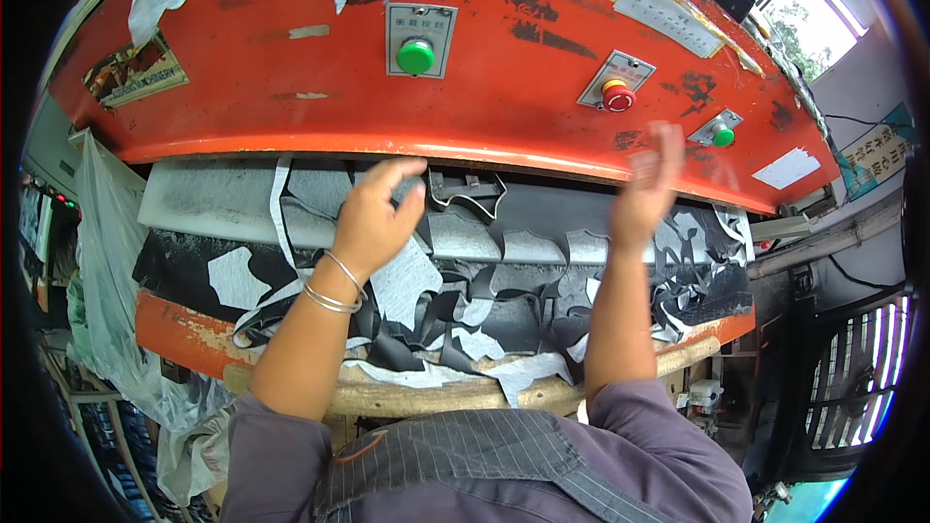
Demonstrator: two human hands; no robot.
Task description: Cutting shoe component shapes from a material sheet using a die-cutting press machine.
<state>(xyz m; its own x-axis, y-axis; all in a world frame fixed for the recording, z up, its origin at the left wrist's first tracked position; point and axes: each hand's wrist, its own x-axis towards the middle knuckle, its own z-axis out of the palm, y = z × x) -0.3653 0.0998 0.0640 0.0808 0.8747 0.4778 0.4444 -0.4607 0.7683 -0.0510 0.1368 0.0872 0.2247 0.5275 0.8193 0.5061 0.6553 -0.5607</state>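
Observation:
My left hand (380, 213) hovers over the bed of a red press, its fingers curved and the thumb apart, holding nothing. Just right of its fingertips lies a metal cutting die (469, 196), partly under the press's red beam (291, 77). My right hand (646, 189) is raised in front of the beam with its fingers stretched upward, slightly blurred and empty. Near its fingertips are a red mushroom button (618, 96) and a green button (723, 138). A grey sheet (523, 244) with cut-out edges lies between my hands.
Black and grey offcuts (475, 341) are heaped along the near side of the bed, above a worn wooden rail (387, 397). Another green button (417, 57) sits on the beam, upper middle. Clear plastic sheeting (107, 261) hangs at the left; a pipe (828, 237) runs at the right.

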